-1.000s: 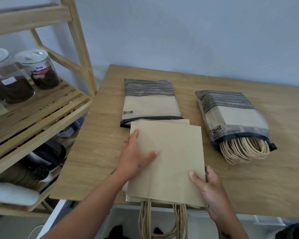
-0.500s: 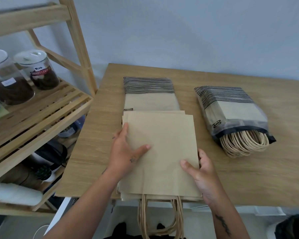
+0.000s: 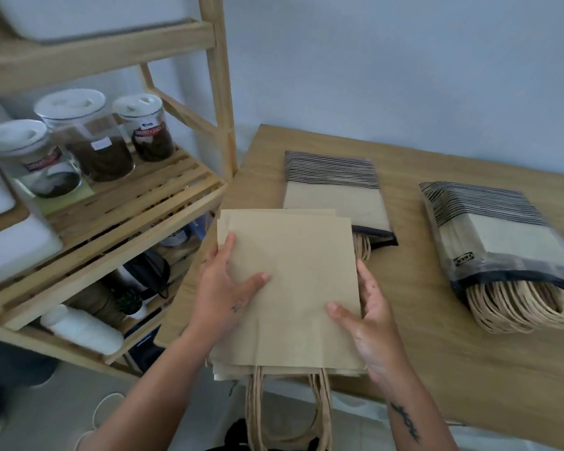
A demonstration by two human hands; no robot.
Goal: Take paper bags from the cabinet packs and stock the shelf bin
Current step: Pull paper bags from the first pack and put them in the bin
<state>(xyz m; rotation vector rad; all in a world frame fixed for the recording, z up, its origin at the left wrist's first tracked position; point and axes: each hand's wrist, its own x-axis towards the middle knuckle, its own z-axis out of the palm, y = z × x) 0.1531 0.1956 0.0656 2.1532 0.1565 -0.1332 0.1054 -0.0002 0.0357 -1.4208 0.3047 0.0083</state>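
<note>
1. Head view: the stack of paper bags [image 3: 293, 281] is held over the table [image 3: 437, 369] at its near left corner, with the handles [image 3: 287, 411] hanging off.
2. The left hand [image 3: 225, 288] clasps the stack's left edge, thumb on top. The right hand [image 3: 368, 317] clasps the right edge likewise.
3. Risk: the bags are unevenly aligned, so the lower ones may slide out. The dangling handles may snag the shelf [image 3: 127, 203].
4. The bin cannot be identified.

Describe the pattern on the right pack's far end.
Thin dark stripes across the pack, clearest in the head view.
</note>
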